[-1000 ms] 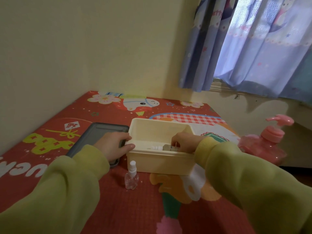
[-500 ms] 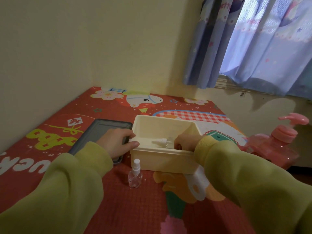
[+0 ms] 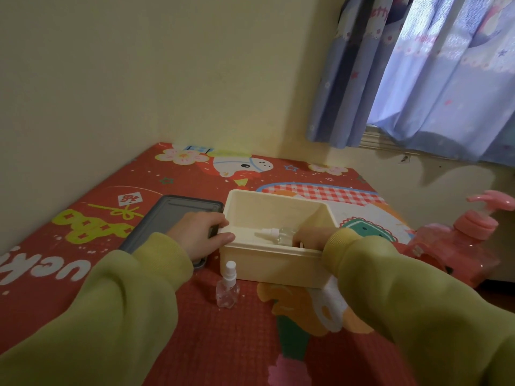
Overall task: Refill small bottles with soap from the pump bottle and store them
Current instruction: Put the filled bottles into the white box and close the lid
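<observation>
**Hand in the box on a small bottle**

On the red mat [image 3: 83, 274] stands the cream box [image 3: 273, 267], open, its grey lid [image 3: 172, 218] lying just left. The pink pump bottle [image 3: 457, 246] stands well to the right. The left hand [image 3: 199, 235] grips the box's left rim, steadying it. The right hand [image 3: 309, 236] is inside, fingers closed on a bottle [image 3: 281, 234] lying on its side, cap to the left. A second bottle [image 3: 227, 286] stands upright just before the box.

Whether this one is being stored or fetched, I cannot tell; neither shows soap clearly. Next likely calls for lifting it clear or letting go.
</observation>
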